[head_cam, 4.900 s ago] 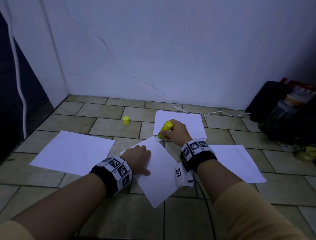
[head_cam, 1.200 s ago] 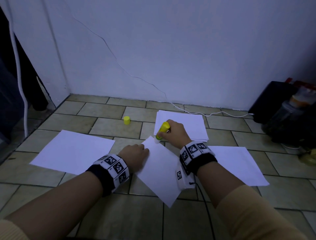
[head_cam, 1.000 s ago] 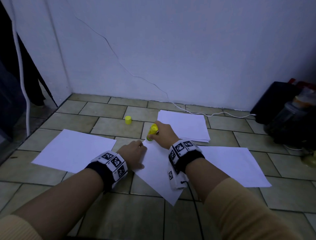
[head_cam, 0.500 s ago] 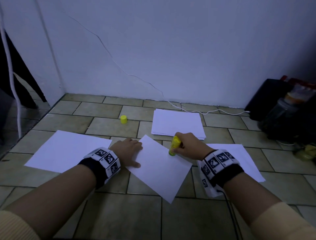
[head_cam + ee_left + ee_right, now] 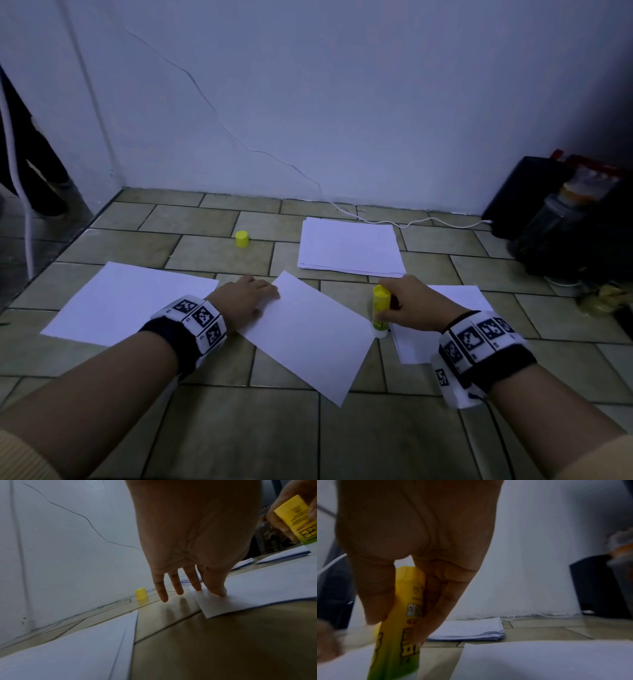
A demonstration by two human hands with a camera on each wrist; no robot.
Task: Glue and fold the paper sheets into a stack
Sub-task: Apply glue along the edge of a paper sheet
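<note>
- While the left hand (image 5: 241, 301) lies flat with fingers (image 5: 215, 586) straight, its first two fingertips press the far-left corner of the angled sheet (image 5: 308, 337) to the tiled floor (image 5: 239, 428); the outer fingers rest on bare tile just left of that corner.
- Left of that hand: a flat white sheet (image 5: 130, 303), untouched; appears layered at its edge in the left wrist view; light, limp, likely to slide on tile if pushed sideways.
- Beyond the left hand, well apart: small yellow cap (image 5: 242, 238), standing upright on the floor.
- Between the hands: the angled sheet; judged very light, thin, easily creased; best held by flat pressure at a corner or edge, not pinched mid-sheet; glued zones will be tacky, so fingers should stay off them.
- Beyond and between the hands: paper stack (image 5: 351, 248), several sheets, edges slightly fanned.
- At the angled sheet's right edge: glue stick (image 5: 380, 311), uncapped, near upright, white tip down at or just past the paper's edge; contact itself cannot be told; rigid, smooth plastic barrel, held mid-body.
- Right hand (image 5: 416, 306): thumb and fingers curled round the glue stick barrel.
- Under and right of that hand: another white sheet (image 5: 459, 298), partly hidden by the wrist.
</note>
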